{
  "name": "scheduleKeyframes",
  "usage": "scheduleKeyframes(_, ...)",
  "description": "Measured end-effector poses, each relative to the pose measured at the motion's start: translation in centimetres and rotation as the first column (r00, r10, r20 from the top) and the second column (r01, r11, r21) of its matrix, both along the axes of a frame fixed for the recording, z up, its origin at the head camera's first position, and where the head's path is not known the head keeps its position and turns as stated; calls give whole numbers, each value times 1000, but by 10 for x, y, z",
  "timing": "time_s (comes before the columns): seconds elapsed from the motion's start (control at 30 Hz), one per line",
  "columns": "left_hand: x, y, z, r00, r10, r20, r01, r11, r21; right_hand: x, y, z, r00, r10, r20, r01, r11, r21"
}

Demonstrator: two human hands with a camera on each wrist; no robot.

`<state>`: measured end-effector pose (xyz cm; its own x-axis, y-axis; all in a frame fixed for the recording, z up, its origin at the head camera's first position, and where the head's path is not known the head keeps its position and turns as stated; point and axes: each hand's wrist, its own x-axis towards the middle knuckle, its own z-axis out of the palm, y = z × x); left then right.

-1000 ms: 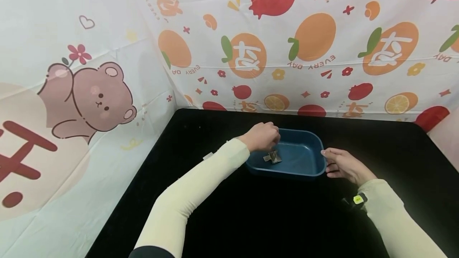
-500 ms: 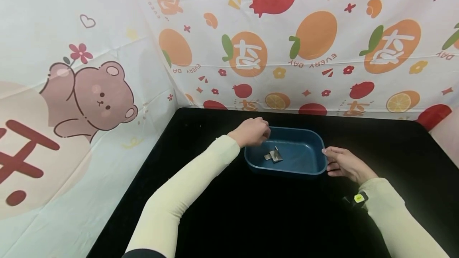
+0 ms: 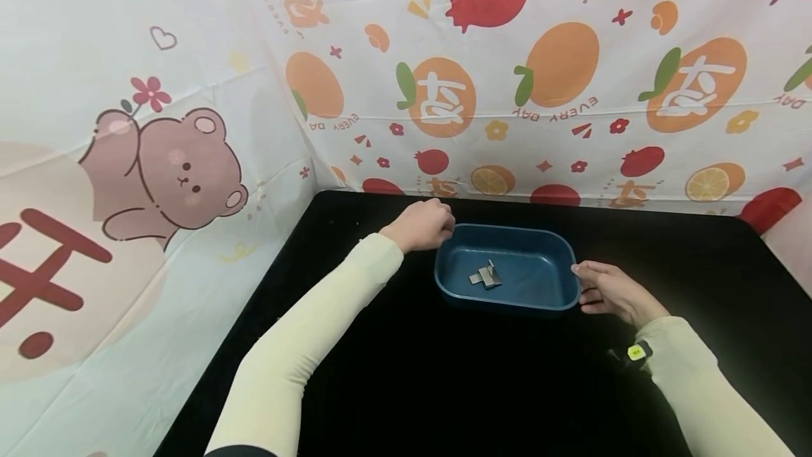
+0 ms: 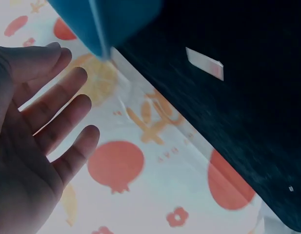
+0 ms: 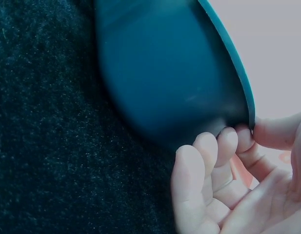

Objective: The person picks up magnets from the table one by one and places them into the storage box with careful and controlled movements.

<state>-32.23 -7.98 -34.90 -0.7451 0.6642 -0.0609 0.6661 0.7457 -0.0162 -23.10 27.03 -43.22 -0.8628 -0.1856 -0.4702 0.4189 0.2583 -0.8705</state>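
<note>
A blue rectangular plastic basin sits on the black tabletop. Inside it, toward the left, lie several small grey metallic-looking flat pieces, whose kind is too small to tell. My left hand hovers beside the basin's back left corner. Seen from the left wrist, that hand has loosely bent fingers with nothing between them. My right hand grips the basin's right end; in the right wrist view its thumb and fingers pinch the rim.
A small whitish rectangular piece lies on the black cloth in the left wrist view. Fruit-printed fabric hangs behind the table, and a bear-printed sheet hangs at the left.
My left hand has moved left, from over the basin to beyond its back left corner, uncovering the grey pieces more. The right hand keeps its grip on the basin's end.
</note>
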Motion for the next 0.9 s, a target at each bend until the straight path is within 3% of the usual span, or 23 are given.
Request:
scheduleKeyframes(0.33,-16,-40,-5,994,110,19,-111,994,22,1,-2,-1,1000,-7,1,7,1000,-6)
scheduleKeyframes(0.5,-27,-65,-16,975,211,72,-214,976,31,1,-4,-3,1000,-7,1,7,1000,-2)
scheduleKeyframes(0.7,-39,-88,-32,923,335,187,-348,937,38,1,-5,-3,1000,10,11,-10,1000,-6)
scheduleKeyframes(0.9,-52,-94,-40,852,465,243,-500,859,110,0,-2,0,1000,20,5,-20,1000,-6)
